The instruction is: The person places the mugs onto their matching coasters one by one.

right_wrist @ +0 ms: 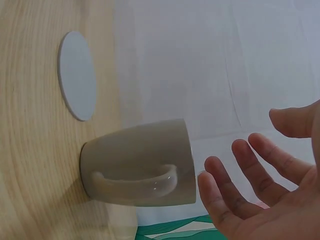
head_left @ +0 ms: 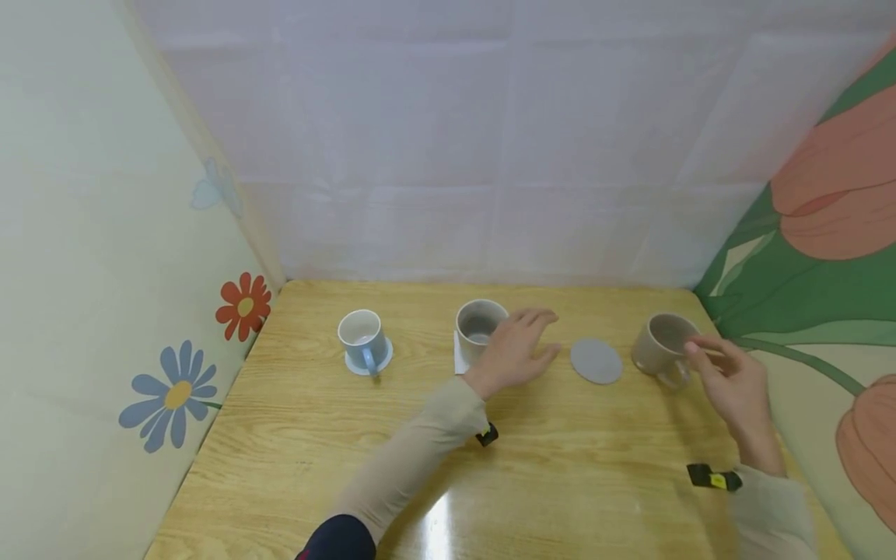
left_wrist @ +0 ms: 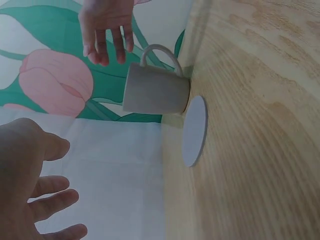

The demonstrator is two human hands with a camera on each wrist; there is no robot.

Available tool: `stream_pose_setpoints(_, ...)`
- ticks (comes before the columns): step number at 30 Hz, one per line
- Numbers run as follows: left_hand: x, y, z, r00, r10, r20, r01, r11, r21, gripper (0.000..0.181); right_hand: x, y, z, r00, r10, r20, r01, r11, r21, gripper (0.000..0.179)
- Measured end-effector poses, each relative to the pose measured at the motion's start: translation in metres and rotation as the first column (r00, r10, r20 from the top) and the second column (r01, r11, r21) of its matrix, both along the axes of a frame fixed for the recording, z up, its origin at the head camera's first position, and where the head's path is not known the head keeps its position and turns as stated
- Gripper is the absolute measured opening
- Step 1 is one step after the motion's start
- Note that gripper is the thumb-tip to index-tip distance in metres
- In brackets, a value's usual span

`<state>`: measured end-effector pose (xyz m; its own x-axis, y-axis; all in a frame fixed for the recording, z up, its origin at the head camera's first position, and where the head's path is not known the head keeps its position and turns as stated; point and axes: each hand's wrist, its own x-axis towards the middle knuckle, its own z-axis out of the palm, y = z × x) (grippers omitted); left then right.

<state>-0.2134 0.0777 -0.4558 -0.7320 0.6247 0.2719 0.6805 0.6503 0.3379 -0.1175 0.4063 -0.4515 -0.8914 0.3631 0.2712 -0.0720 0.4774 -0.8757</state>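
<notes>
A beige mug (head_left: 654, 354) stands upright on the wooden table at the right, its handle (right_wrist: 145, 186) facing the near side. Beside its rim hovers my right hand (head_left: 738, 381), fingers spread and apart from the mug in the right wrist view. Left of that mug lies a round, light grey coaster (head_left: 596, 361) with nothing on it. My left hand (head_left: 514, 350) is held in the air with its fingers extended and holds nothing. Behind it, partly hidden, a wide grey mug (head_left: 481, 320) sits on a white square-edged coaster (head_left: 460, 358).
A light blue mug (head_left: 364, 342) stands on a round white coaster (head_left: 383, 359) at the left, its handle toward the near side. The wooden table (head_left: 301, 435) meets a white sheet (head_left: 420, 155) at the back. Flower-printed panels (head_left: 840, 311) flank both sides.
</notes>
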Motion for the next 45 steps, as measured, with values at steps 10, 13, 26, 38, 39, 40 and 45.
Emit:
stream_pose_setpoints(10,-0.003,0.025,-0.016,0.999,0.046,-0.009,-0.046,0.999,0.012,0.056,0.007,0.008,-0.008,1.000,-0.014,-0.001,0.014,1.000,0.009,0.018)
stream_pose_setpoints(13,-0.003,0.031,-0.017,0.998,0.066,0.003,-0.066,0.998,0.012,0.056,0.009,0.013,-0.009,1.000,-0.017,0.016,0.017,1.000,0.005,0.021)
stream_pose_setpoints(26,-0.003,0.054,-0.029,0.996,0.080,0.043,-0.080,0.997,0.001,0.055,0.013,0.023,-0.022,0.996,-0.040,0.079,0.042,0.999,-0.022,0.017)
stream_pose_setpoints(38,0.003,0.068,-0.051,0.995,0.076,0.067,-0.077,0.997,0.024,0.052,0.018,0.020,-0.051,0.974,-0.037,0.225,0.051,0.997,-0.061,0.031)
stream_pose_setpoints(39,0.003,0.069,-0.052,0.995,0.075,0.073,-0.077,0.997,0.027,0.052,0.018,0.019,-0.053,0.974,-0.037,0.225,0.054,0.996,-0.072,0.029)
stream_pose_setpoints(40,0.004,0.069,-0.054,0.994,0.073,0.077,-0.076,0.997,0.027,0.052,0.017,0.018,-0.054,0.974,-0.039,0.221,0.060,0.995,-0.086,0.028)
stream_pose_setpoints(45,0.003,0.071,-0.060,0.993,0.074,0.088,-0.077,0.997,0.028,0.053,0.016,0.014,-0.056,0.977,-0.050,0.207,0.082,0.985,-0.150,0.016)
